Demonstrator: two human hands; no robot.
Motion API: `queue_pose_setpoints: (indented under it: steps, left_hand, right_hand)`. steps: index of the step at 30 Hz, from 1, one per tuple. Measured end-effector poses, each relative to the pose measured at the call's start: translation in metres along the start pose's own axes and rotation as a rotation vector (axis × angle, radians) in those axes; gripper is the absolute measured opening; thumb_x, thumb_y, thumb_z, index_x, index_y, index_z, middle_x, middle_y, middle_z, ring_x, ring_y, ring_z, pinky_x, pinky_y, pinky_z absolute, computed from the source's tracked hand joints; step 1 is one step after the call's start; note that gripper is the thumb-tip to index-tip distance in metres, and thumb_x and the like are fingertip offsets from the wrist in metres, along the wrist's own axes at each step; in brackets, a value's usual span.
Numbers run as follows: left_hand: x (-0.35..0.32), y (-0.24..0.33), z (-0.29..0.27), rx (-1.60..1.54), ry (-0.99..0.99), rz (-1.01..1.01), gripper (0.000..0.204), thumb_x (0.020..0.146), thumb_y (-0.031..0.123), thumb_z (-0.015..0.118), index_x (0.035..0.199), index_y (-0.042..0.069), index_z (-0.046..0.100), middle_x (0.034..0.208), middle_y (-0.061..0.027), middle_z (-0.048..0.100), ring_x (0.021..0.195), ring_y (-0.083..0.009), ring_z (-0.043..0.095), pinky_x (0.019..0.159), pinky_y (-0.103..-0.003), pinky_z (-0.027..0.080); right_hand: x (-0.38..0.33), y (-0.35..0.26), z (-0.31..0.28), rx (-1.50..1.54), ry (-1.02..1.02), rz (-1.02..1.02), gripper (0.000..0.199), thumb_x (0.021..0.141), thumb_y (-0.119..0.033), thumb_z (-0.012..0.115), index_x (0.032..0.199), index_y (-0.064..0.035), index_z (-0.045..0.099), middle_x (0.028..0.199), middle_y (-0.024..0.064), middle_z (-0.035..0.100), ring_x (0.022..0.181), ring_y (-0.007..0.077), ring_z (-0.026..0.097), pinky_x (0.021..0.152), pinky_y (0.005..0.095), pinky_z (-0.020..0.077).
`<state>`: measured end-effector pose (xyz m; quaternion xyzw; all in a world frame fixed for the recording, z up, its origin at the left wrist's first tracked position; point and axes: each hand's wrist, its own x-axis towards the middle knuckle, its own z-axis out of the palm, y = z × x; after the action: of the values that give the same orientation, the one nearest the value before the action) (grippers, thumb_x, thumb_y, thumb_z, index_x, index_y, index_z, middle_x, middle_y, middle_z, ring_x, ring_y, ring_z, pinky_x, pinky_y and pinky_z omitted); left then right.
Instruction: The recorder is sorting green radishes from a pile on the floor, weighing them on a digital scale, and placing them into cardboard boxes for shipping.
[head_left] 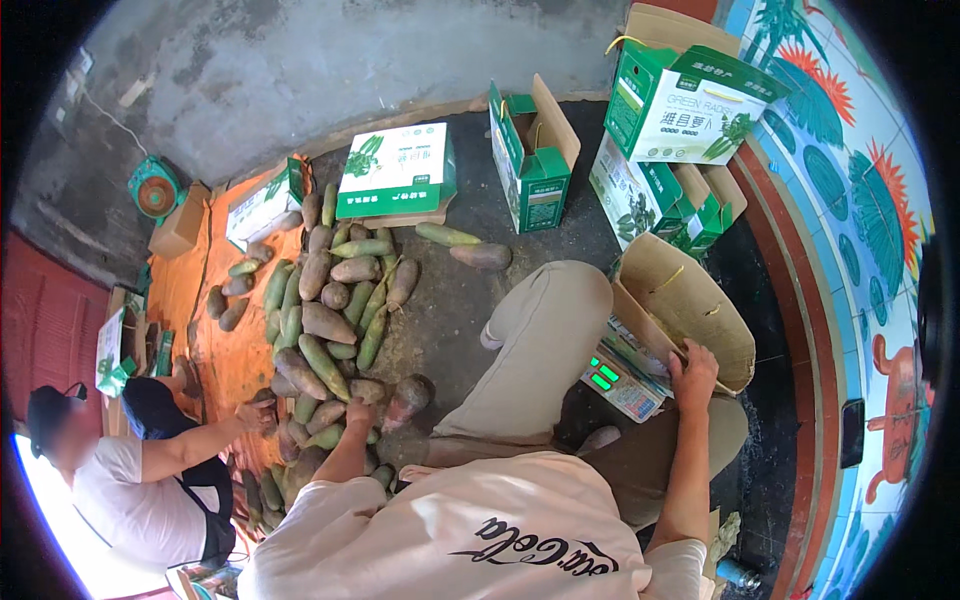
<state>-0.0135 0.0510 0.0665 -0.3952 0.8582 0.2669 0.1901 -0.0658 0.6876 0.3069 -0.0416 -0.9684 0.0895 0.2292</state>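
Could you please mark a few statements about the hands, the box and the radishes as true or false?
1. The right hand grips the rim of the open cardboard box. True.
2. The left hand rests on the scale. False: it reaches into the pile of radishes.
3. The scale's display glows green. True.
4. The open box is full of radishes. False: none show inside it.
5. Another person sits by the pile, reaching toward it. True.

Produce packing spot: radish heap [320, 340], green cartons [530, 165], weighing scale [620, 380].
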Motion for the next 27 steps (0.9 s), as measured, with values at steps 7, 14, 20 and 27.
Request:
queue_pose_setpoints:
  steps: [7,14,20,27]
  left_hand:
    - [-0.016,0.039,-0.033,0.004,0.214,-0.064,0.071,0.07,0.019,0.064,0.132,0.007,0.031,0.126,-0.0253,0.04,0.114,-0.0399,0.044,0.093,-0.04,0.04]
    - [0.005,0.061,-0.064,0.124,0.425,-0.124,0.083,0.065,0.027,0.068,0.135,0.012,0.027,0.133,-0.0218,0.033,0.123,-0.0363,0.033,0.099,-0.042,0.033]
    - [0.063,0.023,-0.067,-0.111,0.083,-0.17,0.102,0.065,0.04,0.07,0.141,0.017,0.006,0.137,-0.0214,0.028,0.125,-0.0368,0.03,0.103,-0.042,0.029]
    - [0.054,0.049,-0.047,0.001,0.111,-0.308,0.102,0.066,0.034,0.071,0.141,0.021,0.003,0.143,-0.0132,0.016,0.126,-0.0359,0.03,0.1,-0.043,0.035]
  right_hand:
    - [0.012,0.01,-0.035,-0.024,0.026,0.088,0.026,0.076,-0.014,0.064,0.099,-0.0036,0.058,0.091,0.0158,0.058,0.089,0.0347,0.054,0.079,0.0422,0.0412]
    - [0.004,0.062,-0.067,-0.162,0.039,0.254,0.019,0.079,-0.014,0.06,0.093,-0.0004,0.06,0.092,0.0148,0.059,0.088,0.0333,0.055,0.077,0.0396,0.0436]
    - [-0.008,0.076,-0.057,-0.083,-0.049,0.486,0.017,0.081,-0.015,0.06,0.092,-0.0021,0.06,0.09,0.0145,0.058,0.086,0.0323,0.056,0.075,0.0394,0.0442]
    - [-0.009,0.066,-0.065,-0.139,-0.069,0.533,0.016,0.08,-0.014,0.06,0.091,-0.0025,0.06,0.088,0.0139,0.058,0.086,0.0315,0.056,0.074,0.0386,0.0446]
